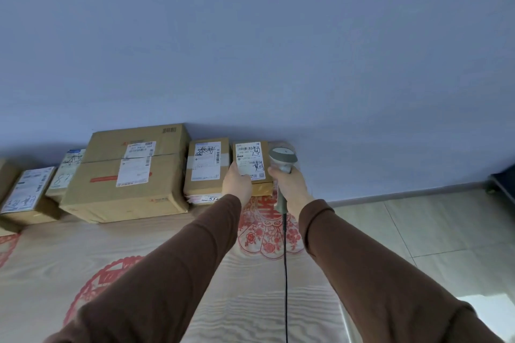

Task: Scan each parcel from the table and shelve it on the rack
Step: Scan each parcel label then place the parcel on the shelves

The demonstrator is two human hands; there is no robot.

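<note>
A small cardboard parcel [252,160] with a white barcode label stands at the right end of a row along the wall. My left hand [236,182] grips its lower left corner. My right hand [289,185] holds a grey corded barcode scanner [282,164] just right of the parcel, its head level with the label. Both arms wear brown sleeves. The scanner's black cable [285,273] hangs down between my arms.
More labelled parcels line the wall to the left: a medium box [206,167], a large box [128,175], and smaller ones [26,195]. The table [167,245] has a wood-grain cover with red paper-cut patterns. Tiled floor [418,225] lies to the right.
</note>
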